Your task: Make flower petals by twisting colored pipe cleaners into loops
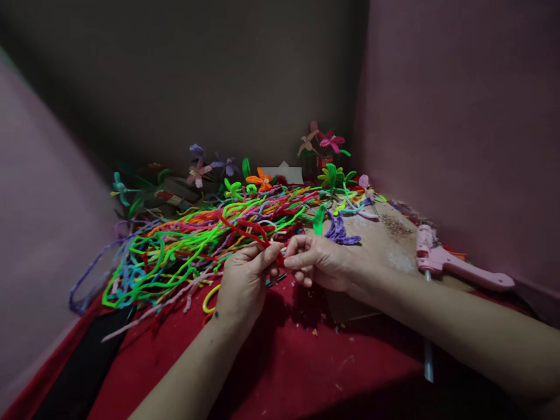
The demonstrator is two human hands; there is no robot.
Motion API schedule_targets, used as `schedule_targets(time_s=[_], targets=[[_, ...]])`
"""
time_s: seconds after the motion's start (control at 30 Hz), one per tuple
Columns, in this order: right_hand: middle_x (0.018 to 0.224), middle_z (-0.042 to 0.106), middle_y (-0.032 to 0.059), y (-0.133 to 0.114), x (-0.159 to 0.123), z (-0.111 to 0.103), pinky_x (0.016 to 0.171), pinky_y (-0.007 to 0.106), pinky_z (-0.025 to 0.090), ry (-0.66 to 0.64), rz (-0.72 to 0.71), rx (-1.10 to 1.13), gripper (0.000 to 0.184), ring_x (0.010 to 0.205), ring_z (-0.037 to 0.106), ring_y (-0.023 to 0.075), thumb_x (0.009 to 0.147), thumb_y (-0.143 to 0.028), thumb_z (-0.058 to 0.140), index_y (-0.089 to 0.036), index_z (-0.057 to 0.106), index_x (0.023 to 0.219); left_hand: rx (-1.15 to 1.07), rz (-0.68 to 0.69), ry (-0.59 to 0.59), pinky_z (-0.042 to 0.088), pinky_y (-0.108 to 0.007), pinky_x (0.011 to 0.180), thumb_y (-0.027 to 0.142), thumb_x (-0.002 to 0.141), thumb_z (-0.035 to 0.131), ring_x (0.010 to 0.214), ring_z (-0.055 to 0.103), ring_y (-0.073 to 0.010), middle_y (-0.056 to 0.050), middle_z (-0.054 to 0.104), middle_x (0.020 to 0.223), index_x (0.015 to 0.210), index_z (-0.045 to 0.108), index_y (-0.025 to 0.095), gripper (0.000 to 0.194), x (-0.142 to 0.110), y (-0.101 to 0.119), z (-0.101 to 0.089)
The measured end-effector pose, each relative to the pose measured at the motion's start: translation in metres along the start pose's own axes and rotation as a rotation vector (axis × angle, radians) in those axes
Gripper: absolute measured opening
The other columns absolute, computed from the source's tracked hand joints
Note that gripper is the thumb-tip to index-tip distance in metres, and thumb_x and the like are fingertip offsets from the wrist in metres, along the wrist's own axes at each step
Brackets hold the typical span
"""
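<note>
Probably Light and Bendable

Your left hand (245, 280) pinched the red fuzzy stems (263, 235) near the colourful pile (172, 236); I couldn't tell whether your right hand (321, 262) held anything. The stems seemed soft, springy, best gripped where gathered.
</note>
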State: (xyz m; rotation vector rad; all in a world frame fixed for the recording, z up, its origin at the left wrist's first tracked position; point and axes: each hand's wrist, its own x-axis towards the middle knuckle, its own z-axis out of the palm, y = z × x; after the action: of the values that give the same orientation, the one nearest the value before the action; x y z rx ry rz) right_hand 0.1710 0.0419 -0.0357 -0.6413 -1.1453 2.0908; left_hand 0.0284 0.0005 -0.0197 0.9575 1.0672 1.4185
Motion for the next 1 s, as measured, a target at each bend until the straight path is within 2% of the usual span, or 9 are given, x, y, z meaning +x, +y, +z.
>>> schedule_targets(time_s=[0.07, 0.17, 0.27, 0.33, 0.5, 0.57, 0.7, 0.87, 1.0], targets=[[0.053, 0.054, -0.0052, -0.002, -0.003, 0.004, 0.036, 0.019, 0.035, 0.064, -0.069, -0.164, 0.018, 0.038, 0.046, 0.0073, 0.063, -0.016, 0.070, -0.016, 0.054, 0.072, 0.005, -0.021, 0.024, 0.034, -0.017, 0.042, 0.027, 0.066, 0.074, 0.044, 0.043, -0.0043, 0.004, 0.051, 0.049, 0.068, 0.065, 0.011, 0.019, -0.001, 0.000, 0.001], [0.059, 0.057, -0.0019, -0.004, -0.007, 0.010, 0.042, 0.020, 0.034, 0.182, -0.175, -0.542, 0.001, 0.043, 0.044, 0.0066, 0.073, -0.014, 0.060, -0.014, 0.061, 0.074, 0.051, -0.040, 0.043, 0.032, -0.017, 0.038, 0.030, 0.067, 0.073, 0.039, 0.041, -0.0049, 0.004, 0.050, 0.045, 0.068, 0.063, 0.012, 0.021, -0.004, -0.003, 0.003], [0.061, 0.057, 0.0003, -0.004, -0.009, 0.012, 0.053, 0.022, 0.035, 0.208, -0.264, -0.853, 0.017, 0.052, 0.044, 0.0074, 0.080, -0.013, 0.053, -0.012, 0.065, 0.069, 0.144, -0.020, 0.083, 0.032, -0.016, 0.036, 0.033, 0.067, 0.073, 0.037, 0.042, -0.0051, 0.003, 0.053, 0.043, 0.066, 0.062, 0.012, 0.024, -0.005, -0.003, 0.004], [0.059, 0.056, 0.0000, -0.004, -0.009, 0.013, 0.056, 0.023, 0.034, 0.207, -0.321, -0.920, 0.020, 0.055, 0.043, 0.0077, 0.082, -0.013, 0.052, -0.012, 0.064, 0.066, 0.166, -0.032, 0.105, 0.030, -0.015, 0.034, 0.033, 0.065, 0.074, 0.036, 0.042, -0.0048, 0.003, 0.053, 0.043, 0.066, 0.063, 0.011, 0.025, -0.004, -0.001, 0.004], [0.052, 0.047, -0.0048, -0.004, -0.012, 0.016, 0.046, 0.020, 0.029, 0.136, -0.263, -0.603, 0.017, 0.044, 0.037, 0.0048, 0.080, -0.017, 0.055, -0.014, 0.055, 0.063, -0.091, -0.180, 0.065, 0.028, -0.012, 0.032, 0.025, 0.057, 0.078, 0.033, 0.038, -0.0013, 0.004, 0.055, 0.046, 0.064, 0.062, 0.010, 0.023, 0.003, 0.009, 0.007], [0.051, 0.047, -0.0051, -0.005, -0.014, 0.018, 0.041, 0.019, 0.028, 0.118, -0.228, -0.503, 0.018, 0.041, 0.037, 0.0041, 0.078, -0.020, 0.057, -0.015, 0.053, 0.062, -0.127, -0.189, 0.065, 0.029, -0.012, 0.033, 0.023, 0.056, 0.078, 0.033, 0.038, -0.0008, 0.005, 0.054, 0.045, 0.064, 0.061, 0.011, 0.023, 0.004, 0.011, 0.008], [0.051, 0.050, -0.0044, -0.008, -0.015, 0.020, 0.035, 0.017, 0.029, 0.121, -0.130, -0.408, 0.017, 0.037, 0.040, 0.0042, 0.078, -0.022, 0.055, -0.015, 0.052, 0.063, -0.032, -0.120, 0.050, 0.031, -0.014, 0.034, 0.029, 0.062, 0.076, 0.034, 0.040, -0.0026, 0.004, 0.054, 0.046, 0.065, 0.059, 0.012, 0.024, 0.002, 0.010, 0.005], [0.048, 0.051, -0.0040, -0.008, -0.013, 0.018, 0.031, 0.015, 0.030, 0.137, -0.060, -0.373, 0.020, 0.033, 0.041, 0.0038, 0.083, -0.022, 0.051, -0.014, 0.053, 0.065, 0.080, -0.093, -0.077, 0.038, -0.017, 0.041, 0.030, 0.067, 0.073, 0.044, 0.048, -0.0059, 0.002, 0.059, 0.056, 0.066, 0.059, 0.013, 0.021, 0.002, 0.002, -0.001], [0.047, 0.050, -0.0045, -0.005, -0.010, 0.015, 0.027, 0.015, 0.028, 0.157, 0.024, -0.274, 0.023, 0.031, 0.043, 0.0049, 0.086, -0.024, 0.049, -0.014, 0.051, 0.066, 0.228, 0.078, -0.001, 0.037, -0.017, 0.043, 0.028, 0.071, 0.069, 0.044, 0.046, -0.0050, 0.003, 0.055, 0.052, 0.064, 0.059, 0.014, 0.019, -0.003, -0.002, 0.004]])
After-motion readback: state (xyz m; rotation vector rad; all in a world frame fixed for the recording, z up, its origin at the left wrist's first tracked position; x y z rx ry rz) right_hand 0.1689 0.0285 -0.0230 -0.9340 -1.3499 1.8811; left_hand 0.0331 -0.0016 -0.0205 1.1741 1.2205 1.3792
